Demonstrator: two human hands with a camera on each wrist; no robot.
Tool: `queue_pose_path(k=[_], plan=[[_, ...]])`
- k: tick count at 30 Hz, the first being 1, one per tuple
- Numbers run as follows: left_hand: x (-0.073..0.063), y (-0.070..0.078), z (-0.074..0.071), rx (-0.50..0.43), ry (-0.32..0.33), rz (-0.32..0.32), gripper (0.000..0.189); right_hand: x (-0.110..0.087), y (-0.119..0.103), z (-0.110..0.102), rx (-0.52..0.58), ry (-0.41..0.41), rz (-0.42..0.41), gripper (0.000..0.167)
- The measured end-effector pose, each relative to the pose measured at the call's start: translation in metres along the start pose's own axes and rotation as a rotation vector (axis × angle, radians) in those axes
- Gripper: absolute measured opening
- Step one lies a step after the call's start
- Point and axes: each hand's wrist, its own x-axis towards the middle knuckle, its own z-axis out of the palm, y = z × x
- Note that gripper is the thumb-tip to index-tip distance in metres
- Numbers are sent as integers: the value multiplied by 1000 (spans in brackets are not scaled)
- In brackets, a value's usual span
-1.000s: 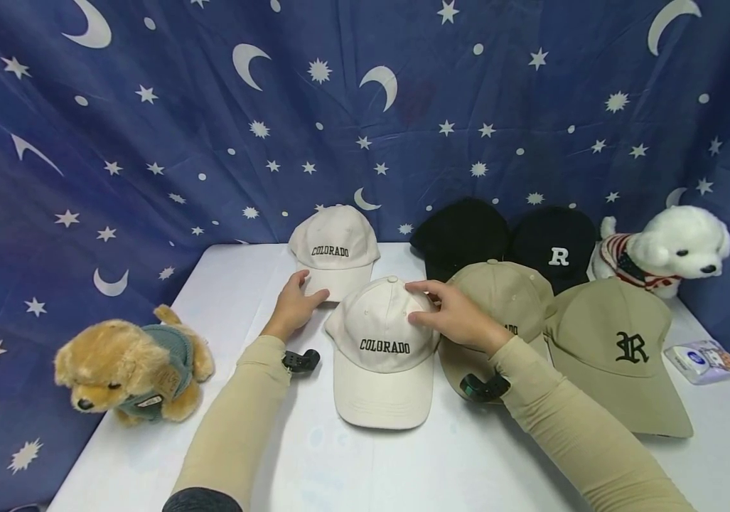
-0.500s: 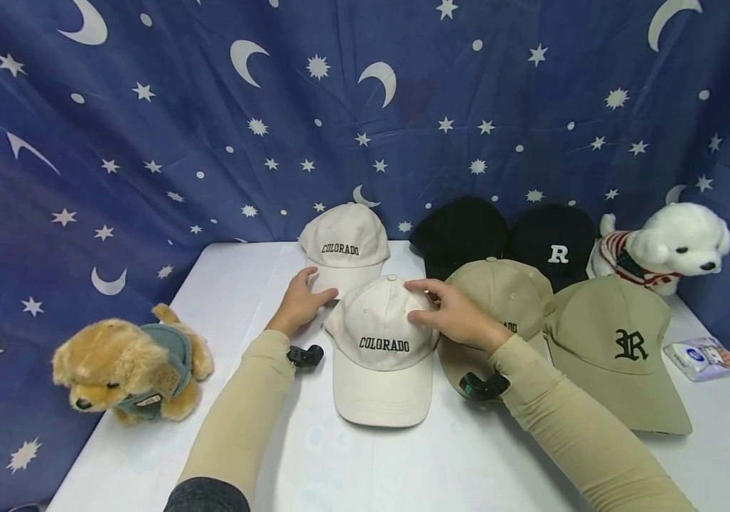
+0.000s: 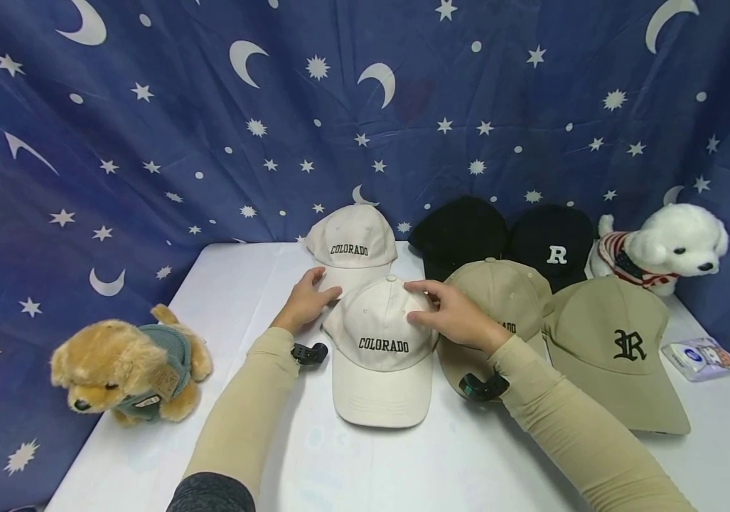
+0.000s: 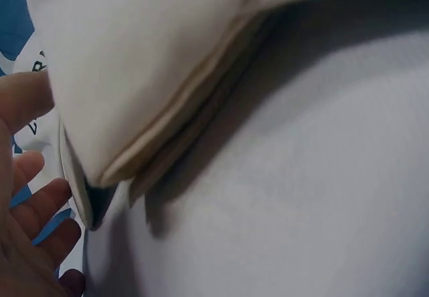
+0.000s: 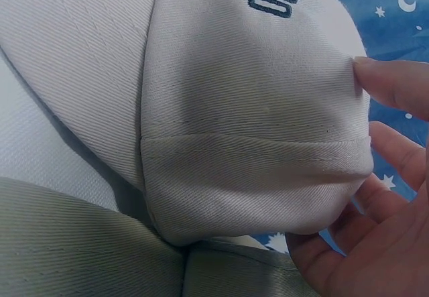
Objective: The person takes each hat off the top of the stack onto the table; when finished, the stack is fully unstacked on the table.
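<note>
Two off-white baseball caps lettered COLORADO stand one behind the other. In the head view my right hand (image 3: 454,313) cups the right side of the front cap's crown (image 3: 380,323), thumb on its side and fingertips near the top. The right wrist view shows the fingers (image 5: 395,153) curving round the crown's back edge. My left hand (image 3: 306,300) is beside the rear cap (image 3: 355,238), thumb and fingers spread at the left edge of its brim. In the left wrist view its fingers (image 4: 41,210) lie along that brim, and the front cap (image 4: 134,76) fills the foreground.
Right of the white caps are a beige cap (image 3: 499,284), a larger khaki cap (image 3: 608,327), a black cap (image 3: 460,238) and a navy cap (image 3: 546,238). Plush dogs sit at left (image 3: 128,370) and right (image 3: 678,242). A small purple packet (image 3: 700,359) lies near the table's (image 3: 352,476) right edge.
The rear off-white cap has slid to the right along with my left hand, and is now more directly behind the front cap. My right hand and the front cap have stayed in place.
</note>
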Motion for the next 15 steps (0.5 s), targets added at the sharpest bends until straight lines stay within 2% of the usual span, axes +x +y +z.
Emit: queue_pose_path(k=[8,15], plan=[[3,5,5,-51,-8,28,65,-1,1,-1,-5,6,-8,53],[11,6,-3,-51,-22,13,63,-1,1,0,-4,6,1,54]])
